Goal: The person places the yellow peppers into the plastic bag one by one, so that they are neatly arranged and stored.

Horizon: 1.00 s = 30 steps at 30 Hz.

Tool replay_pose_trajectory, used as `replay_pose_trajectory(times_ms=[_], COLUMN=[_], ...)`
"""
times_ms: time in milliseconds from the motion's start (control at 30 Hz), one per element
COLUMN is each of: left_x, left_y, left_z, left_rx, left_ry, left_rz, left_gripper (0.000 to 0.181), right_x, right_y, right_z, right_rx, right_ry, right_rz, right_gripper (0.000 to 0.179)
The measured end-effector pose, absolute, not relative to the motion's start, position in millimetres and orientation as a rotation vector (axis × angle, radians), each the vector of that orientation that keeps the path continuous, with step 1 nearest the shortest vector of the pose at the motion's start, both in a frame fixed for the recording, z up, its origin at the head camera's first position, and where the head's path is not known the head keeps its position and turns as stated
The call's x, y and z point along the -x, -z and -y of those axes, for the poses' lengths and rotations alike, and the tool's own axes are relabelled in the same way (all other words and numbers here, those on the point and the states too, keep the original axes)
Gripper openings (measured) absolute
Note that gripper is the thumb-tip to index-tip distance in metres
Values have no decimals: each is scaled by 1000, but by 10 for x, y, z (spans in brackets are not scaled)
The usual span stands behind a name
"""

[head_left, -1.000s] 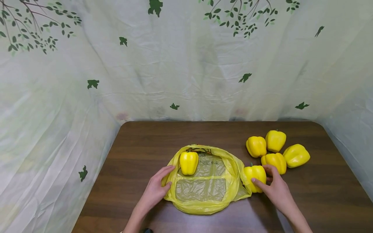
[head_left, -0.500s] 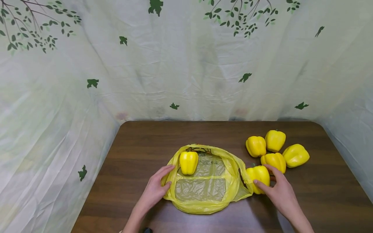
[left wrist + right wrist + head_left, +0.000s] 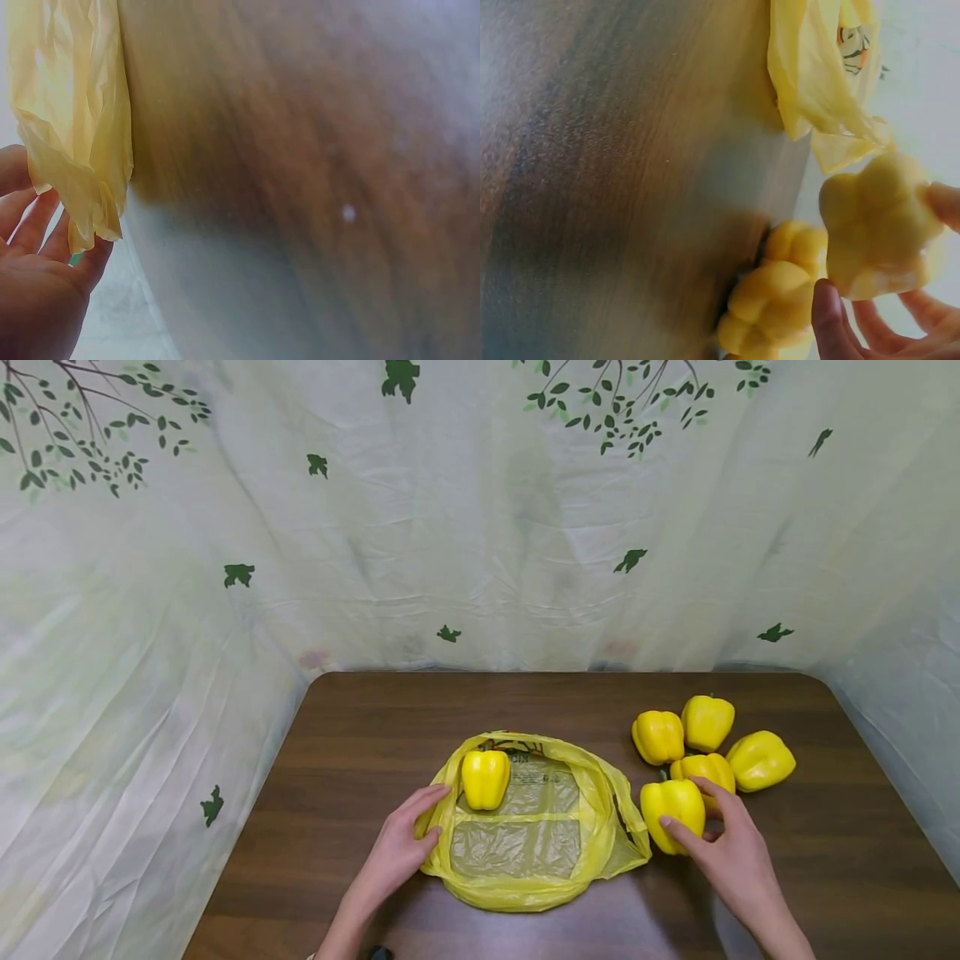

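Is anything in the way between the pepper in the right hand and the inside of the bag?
Yes, just the right edge of the bag: it lies between the pepper in the right hand and the opening. Nothing else shows between them.

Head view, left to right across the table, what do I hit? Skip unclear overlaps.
Left-hand grip → pepper inside the yellow bag → held pepper → far-right loose pepper.
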<state>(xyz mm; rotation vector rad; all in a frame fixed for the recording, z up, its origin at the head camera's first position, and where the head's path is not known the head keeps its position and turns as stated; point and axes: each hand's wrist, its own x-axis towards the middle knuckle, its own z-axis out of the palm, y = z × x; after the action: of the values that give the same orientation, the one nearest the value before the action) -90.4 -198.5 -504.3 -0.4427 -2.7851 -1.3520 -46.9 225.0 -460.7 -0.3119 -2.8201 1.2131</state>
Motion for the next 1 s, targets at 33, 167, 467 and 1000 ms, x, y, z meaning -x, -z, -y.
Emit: replay_pose_trajectory(times_ms=[33,167,467,1000], left_x=[903,901,890,896], left_y=[5042,5042,5043,5046], left_z=[1987,1990,1995,1988], left_rx=[436,414,404,405], left_ry=[1356,1378,1398,1407], left_rz=[2789,2797,2797,2812], left_gripper=[56,56,56,56], right_x=[469,471,509,660], right_y=[4600,4574,4520,4463], right_z=[-2246,-2225,-2171,-2011], right_rx=[314,314,333,88], right_ry=[-1218,-1282,-1409,-1483], right_rz=[2807,2751,2733,2747], right_gripper=[80,75,75,74])
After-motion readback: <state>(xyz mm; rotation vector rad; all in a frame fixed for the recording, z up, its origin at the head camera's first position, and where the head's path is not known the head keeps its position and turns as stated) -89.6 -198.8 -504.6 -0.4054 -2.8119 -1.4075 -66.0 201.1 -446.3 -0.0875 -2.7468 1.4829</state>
